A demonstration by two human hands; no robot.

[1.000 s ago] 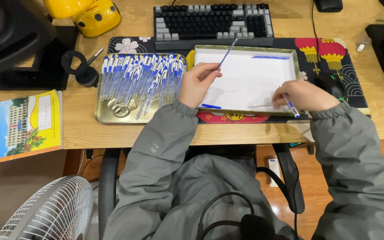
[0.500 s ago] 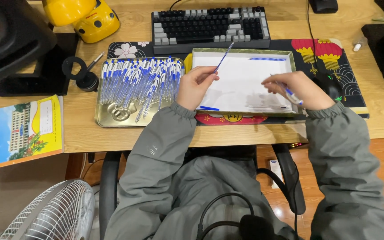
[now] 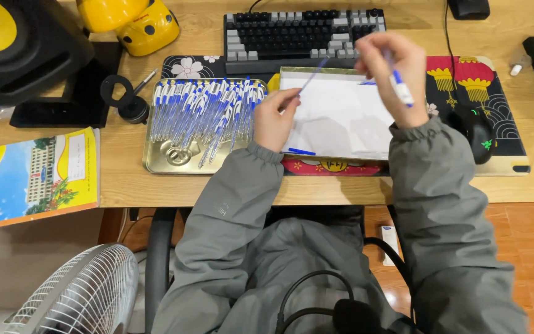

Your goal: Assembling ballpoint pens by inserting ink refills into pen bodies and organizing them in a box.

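Nearest, the left hand (image 3: 273,117) rested on the white-lined tray (image 3: 341,117), its grip pinching a thin blue refill (image 3: 314,74) that slanted up toward the keyboard (image 3: 304,31). The right hand (image 3: 391,74) hovered above the tray — grip closed on a blue-and-white pen (image 3: 398,83). Left on the bench (image 3: 124,185) sat a metal tray (image 3: 155,162) (full of similar pens).

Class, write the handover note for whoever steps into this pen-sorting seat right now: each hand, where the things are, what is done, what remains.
Left hand: rests at the white-lined tray's left edge, pinching a thin blue pen part.
Right hand: raised above that tray, gripping a blue-and-white pen piece.
Things: the gold tray on the left is heaped with blue-and-white pens; the white-lined tray holds only a few blue pieces, one at its near edge.
Done: apparently the heap of pens.
Left: seemingly the two pieces in hand and the loose ones; their state is too small to tell.
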